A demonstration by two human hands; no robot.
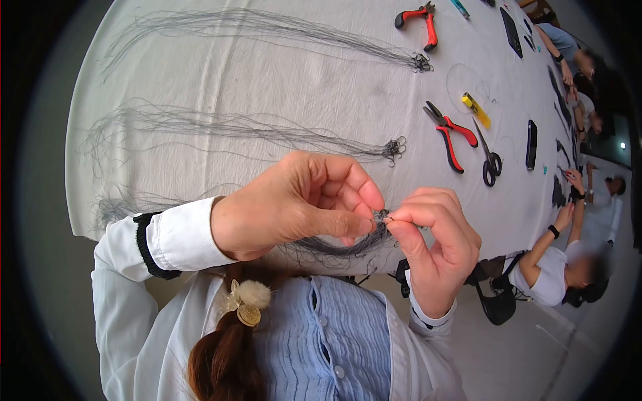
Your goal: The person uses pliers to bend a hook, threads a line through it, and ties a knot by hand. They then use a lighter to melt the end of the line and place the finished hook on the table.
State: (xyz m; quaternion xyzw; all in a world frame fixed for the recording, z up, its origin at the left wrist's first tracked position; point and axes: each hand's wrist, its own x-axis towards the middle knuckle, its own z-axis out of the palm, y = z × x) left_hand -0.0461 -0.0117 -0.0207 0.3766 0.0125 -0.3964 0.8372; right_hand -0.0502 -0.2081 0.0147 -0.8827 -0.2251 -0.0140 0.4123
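Head view: a bundle of thin dark threads [348, 247], ending in small metal rings, is pinched at its ring end between the closed fingers of the left hand [294, 204] and right hand [435, 247], just below the red-handled pliers [451, 134]. Fine ring work is judged underway, and a steady pinch is called for.

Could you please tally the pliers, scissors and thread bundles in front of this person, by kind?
Red-handled pliers: 2
Scissors: 1
Thread bundles: 3, two lying on the table, one pinched between left hand and right hand
Total: 6
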